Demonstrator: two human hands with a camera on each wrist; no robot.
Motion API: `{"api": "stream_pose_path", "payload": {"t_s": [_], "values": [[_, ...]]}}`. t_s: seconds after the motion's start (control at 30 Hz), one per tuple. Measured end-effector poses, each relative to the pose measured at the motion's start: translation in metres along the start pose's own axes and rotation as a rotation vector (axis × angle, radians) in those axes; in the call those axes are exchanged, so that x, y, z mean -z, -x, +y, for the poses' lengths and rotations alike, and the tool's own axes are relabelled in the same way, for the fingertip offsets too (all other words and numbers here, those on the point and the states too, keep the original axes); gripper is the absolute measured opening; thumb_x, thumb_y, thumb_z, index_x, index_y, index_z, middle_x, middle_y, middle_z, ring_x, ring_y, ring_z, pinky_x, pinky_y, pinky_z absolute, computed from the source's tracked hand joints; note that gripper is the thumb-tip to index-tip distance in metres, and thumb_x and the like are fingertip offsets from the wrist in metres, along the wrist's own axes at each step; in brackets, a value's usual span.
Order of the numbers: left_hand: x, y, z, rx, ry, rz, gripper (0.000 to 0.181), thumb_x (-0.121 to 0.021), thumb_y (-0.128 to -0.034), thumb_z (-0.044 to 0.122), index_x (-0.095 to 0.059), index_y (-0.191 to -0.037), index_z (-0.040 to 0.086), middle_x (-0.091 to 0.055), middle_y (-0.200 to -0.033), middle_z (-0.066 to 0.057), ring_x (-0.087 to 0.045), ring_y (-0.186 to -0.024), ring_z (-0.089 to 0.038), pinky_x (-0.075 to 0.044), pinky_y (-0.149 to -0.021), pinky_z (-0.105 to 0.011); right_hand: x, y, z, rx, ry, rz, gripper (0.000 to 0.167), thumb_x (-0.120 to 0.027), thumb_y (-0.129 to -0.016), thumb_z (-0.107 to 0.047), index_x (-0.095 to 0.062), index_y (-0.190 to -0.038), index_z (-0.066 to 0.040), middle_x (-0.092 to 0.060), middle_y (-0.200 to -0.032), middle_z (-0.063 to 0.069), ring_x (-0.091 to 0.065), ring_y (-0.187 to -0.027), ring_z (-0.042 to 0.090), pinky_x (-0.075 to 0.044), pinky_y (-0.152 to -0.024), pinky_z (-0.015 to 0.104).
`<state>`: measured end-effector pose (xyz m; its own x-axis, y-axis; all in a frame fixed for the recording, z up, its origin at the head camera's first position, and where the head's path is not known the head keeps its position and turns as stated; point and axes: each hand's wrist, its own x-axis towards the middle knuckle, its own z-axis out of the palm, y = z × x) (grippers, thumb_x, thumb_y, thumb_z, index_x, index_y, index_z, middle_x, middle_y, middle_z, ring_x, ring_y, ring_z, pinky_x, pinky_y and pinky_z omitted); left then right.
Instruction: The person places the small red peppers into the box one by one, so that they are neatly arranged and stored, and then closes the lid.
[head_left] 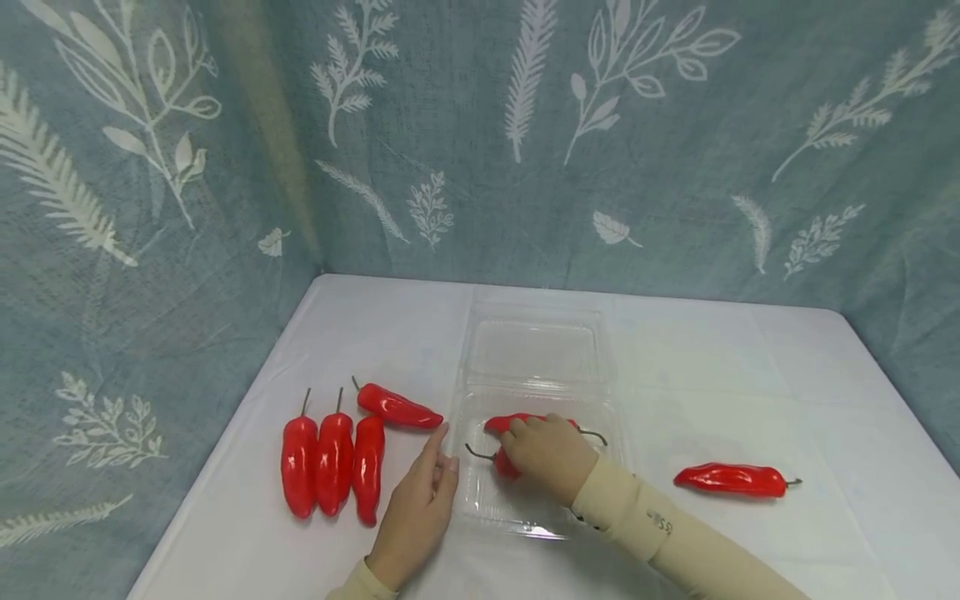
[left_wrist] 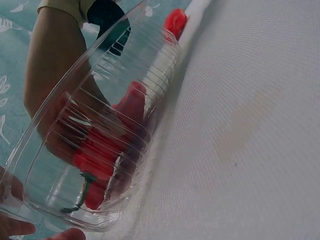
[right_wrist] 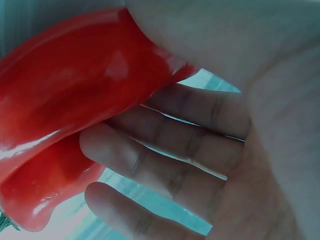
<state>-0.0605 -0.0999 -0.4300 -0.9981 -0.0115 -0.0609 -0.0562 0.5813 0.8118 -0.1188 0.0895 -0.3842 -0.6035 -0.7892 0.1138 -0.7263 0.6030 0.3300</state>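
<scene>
Red peppers (head_left: pixel 498 424) in clear hinged container (head_left: pixel 483 504), right grip (head_left: pixel 551 454) pinching one, left grip (head_left: pixel 417 508) loosely spread alongside

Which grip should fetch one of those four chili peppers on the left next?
Probably the left grip: it's right beside those four red chili peppers and holds none. The right grip is on another red chili pepper inside the clear clamshell container.

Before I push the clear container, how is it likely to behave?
The clear container looks thin-walled, so it may flex if squeezed. It sits low and broad, so tipping seems unlikely. Its lid, laid open at the far side, would probably drag along.
</scene>
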Motion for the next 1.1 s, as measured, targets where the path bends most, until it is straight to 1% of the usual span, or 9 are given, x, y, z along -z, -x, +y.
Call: {"api": "stream_pose_path", "payload": {"t_s": [0.2, 0.43, 0.67, 0.8, 0.87, 0.9, 0.97, 1.03, 1.1], "values": [[0.002, 0.001, -0.002, -0.003, -0.009, -0.009, 0.066, -0.060, -0.0925, 0.032, -0.031, -0.149, 0.016, -0.058, -0.102, -0.001, -0.056, -0.080, -0.010, -0.056, -0.078, -0.031, -0.001, 0.000, -0.003, -0.008, -0.009, -0.007, 0.018, -0.076, -0.073, -0.014, -0.067, -0.088, -0.016, -0.055, -0.070, -0.003, -0.056, -0.061, 0.014, -0.044, -0.053, 0.025], [0.002, 0.001, -0.003, -0.010, -0.008, -0.008, 0.066, -0.060, -0.0926, 0.033, -0.031, -0.149, 0.016, -0.058, -0.103, -0.002, -0.056, -0.081, -0.010, -0.056, -0.080, -0.033, -0.002, -0.001, -0.005, -0.013, -0.005, -0.031, 0.020, -0.079, -0.072, -0.018, -0.064, -0.086, -0.015, -0.058, -0.075, -0.002, -0.059, -0.068, 0.014, -0.042, -0.053, 0.024], [0.004, 0.001, -0.003, -0.015, -0.009, -0.004, 0.066, -0.061, -0.0923, 0.032, -0.032, -0.149, 0.015, -0.059, -0.107, -0.003, -0.058, -0.085, -0.010, -0.056, -0.082, -0.037, -0.003, 0.000, -0.004, -0.002, 0.009, 0.004, 0.020, -0.078, -0.073, -0.015, -0.064, -0.086, -0.015, -0.059, -0.077, -0.002, -0.060, -0.069, 0.014, -0.042, -0.051, 0.025], [0.004, 0.001, -0.003, -0.016, -0.011, -0.002, 0.065, -0.060, -0.0930, 0.032, -0.031, -0.149, 0.015, -0.059, -0.106, -0.003, -0.058, -0.085, -0.011, -0.056, -0.083, -0.038, -0.002, 0.001, -0.002, 0.000, 0.008, 0.016, 0.021, -0.078, -0.074, -0.015, -0.064, -0.090, -0.016, -0.059, -0.078, -0.003, -0.060, -0.069, 0.013, -0.045, -0.053, 0.025], [0.004, 0.001, -0.003, -0.019, -0.011, 0.000, 0.064, -0.059, -0.0935, 0.032, -0.032, -0.149, 0.015, -0.059, -0.106, -0.003, -0.058, -0.085, -0.011, -0.056, -0.083, -0.038, 0.000, 0.001, 0.001, -0.002, -0.027, 0.014, 0.023, -0.077, -0.075, -0.014, -0.064, -0.092, -0.015, -0.059, -0.080, -0.003, -0.061, -0.069, 0.013, -0.048, -0.055, 0.025], [0.004, 0.001, -0.004, -0.017, -0.012, 0.000, 0.064, -0.058, -0.0936, 0.032, -0.032, -0.149, 0.015, -0.059, -0.106, -0.003, -0.057, -0.085, -0.011, -0.056, -0.083, -0.038, 0.002, 0.002, 0.003, -0.004, -0.063, 0.013, 0.024, -0.078, -0.075, -0.014, -0.063, -0.094, -0.014, -0.059, -0.081, -0.002, -0.061, -0.069, 0.014, -0.049, -0.056, 0.025], [0.003, 0.000, -0.004, -0.008, -0.005, -0.002, 0.063, -0.058, -0.0937, 0.031, -0.032, -0.149, 0.016, -0.059, -0.105, -0.002, -0.057, -0.085, -0.011, -0.056, -0.082, -0.036, 0.006, 0.006, 0.011, -0.009, -0.162, -0.001, 0.029, -0.079, -0.075, -0.015, -0.062, -0.099, -0.013, -0.059, -0.083, -0.001, -0.061, -0.070, 0.014, -0.052, -0.060, 0.026], [0.003, 0.000, -0.004, -0.003, -0.002, -0.009, 0.063, -0.058, -0.0938, 0.031, -0.031, -0.149, 0.015, -0.058, -0.103, -0.002, -0.056, -0.084, -0.011, -0.056, -0.080, -0.035, 0.012, 0.013, 0.021, -0.017, -0.287, -0.023, 0.033, -0.080, -0.076, -0.020, -0.061, -0.103, -0.012, -0.059, -0.084, -0.001, -0.060, -0.071, 0.014, -0.052, -0.064, 0.026], [0.002, -0.001, -0.005, 0.003, -0.002, -0.016, 0.064, -0.058, -0.0937, 0.031, -0.031, -0.149, 0.016, -0.057, -0.102, -0.001, -0.055, -0.083, -0.011, -0.056, -0.080, -0.034, 0.020, 0.022, 0.033, -0.041, -0.386, -0.048, 0.039, -0.080, -0.077, -0.027, -0.061, -0.107, -0.011, -0.059, -0.086, 0.000, -0.058, -0.073, 0.013, -0.053, -0.067, 0.027]]}}
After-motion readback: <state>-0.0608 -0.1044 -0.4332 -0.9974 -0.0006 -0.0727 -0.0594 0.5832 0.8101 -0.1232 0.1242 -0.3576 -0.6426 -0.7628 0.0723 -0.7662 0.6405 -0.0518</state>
